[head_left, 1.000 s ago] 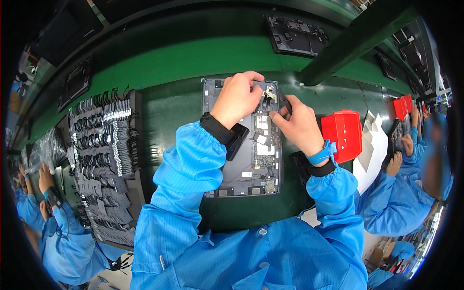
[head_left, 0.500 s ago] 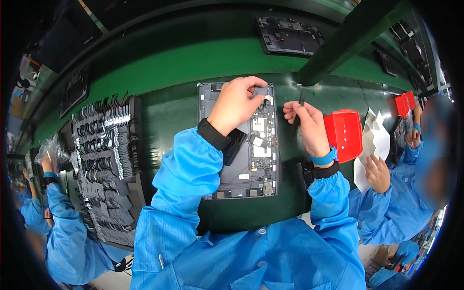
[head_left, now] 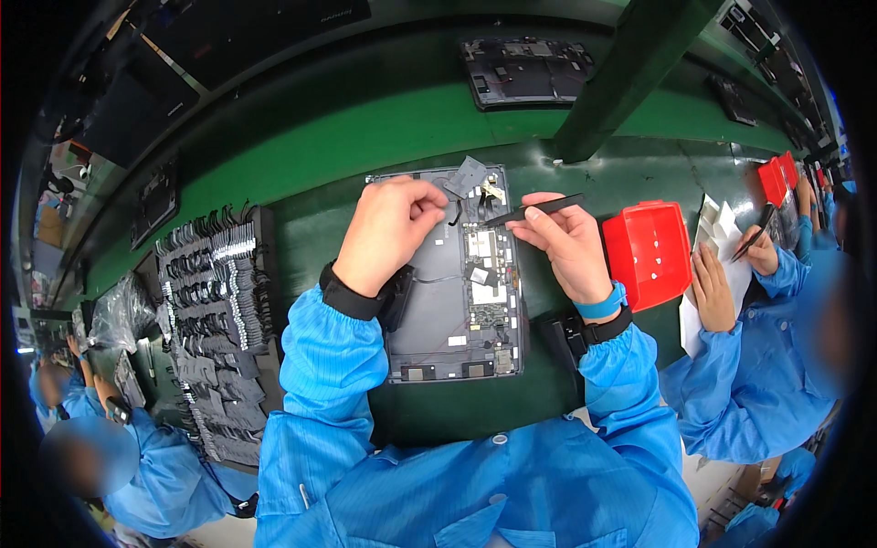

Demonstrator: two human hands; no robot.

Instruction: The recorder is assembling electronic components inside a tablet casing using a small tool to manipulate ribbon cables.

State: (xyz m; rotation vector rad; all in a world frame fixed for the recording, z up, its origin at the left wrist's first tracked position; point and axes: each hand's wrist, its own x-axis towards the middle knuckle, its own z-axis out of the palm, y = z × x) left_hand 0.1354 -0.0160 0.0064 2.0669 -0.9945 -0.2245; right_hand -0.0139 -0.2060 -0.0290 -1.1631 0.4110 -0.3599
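A laptop base (head_left: 429, 315), opened to its circuit boards, lies flat before me. My left hand (head_left: 388, 228) hovers over its upper left part, thumb and fingertips pinched together; what is between them, if anything, I cannot make out. Just beside those fingertips is a short black cable (head_left: 454, 216). A grey flat piece (head_left: 470, 175) sits askew at the laptop's top edge, near a silvery connector area. My right hand (head_left: 566, 242) grips slim black tweezers (head_left: 553, 206), held almost level, their tip over the board's upper part.
On the left, a dark tray (head_left: 265, 301) carries rows of grey parts with black cables. A red bin (head_left: 671, 285) with small white bits stands right of my right hand. Another open laptop base (head_left: 525, 78) lies beyond, near a green post (head_left: 630, 78). Co-workers sit on both sides.
My left hand has moved down and left from the laptop's top edge, uncovering the grey piece. The tweezers have swung from upright to nearly level, tip now over the board.
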